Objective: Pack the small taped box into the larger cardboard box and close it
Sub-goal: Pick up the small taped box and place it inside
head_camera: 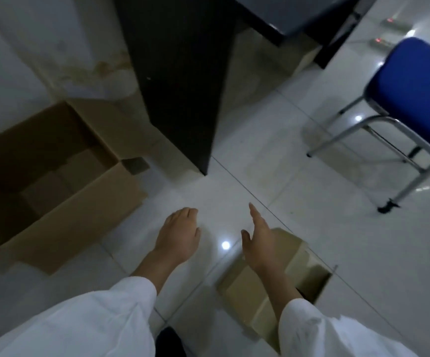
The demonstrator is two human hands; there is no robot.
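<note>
The larger cardboard box [62, 217] stands on the white tiled floor at the left, its top open and its flaps folded outward. Its inside is dark. The small taped box [301, 264] lies on the floor at the lower right, partly hidden behind my right arm. My left hand [180, 235] hovers over the floor between the two boxes, palm down, fingers slightly curled, holding nothing. My right hand [259, 240] is held edge-on just above the small box's near-left side, fingers straight and apart, empty. Whether it touches the box is unclear.
A black cabinet panel [180, 81] stands behind the boxes, its corner reaching the floor near the middle. A blue-seated chair [414, 99] with metal legs stands at the right. A stained white wall rises behind the larger box. White sleeves cover both my forearms.
</note>
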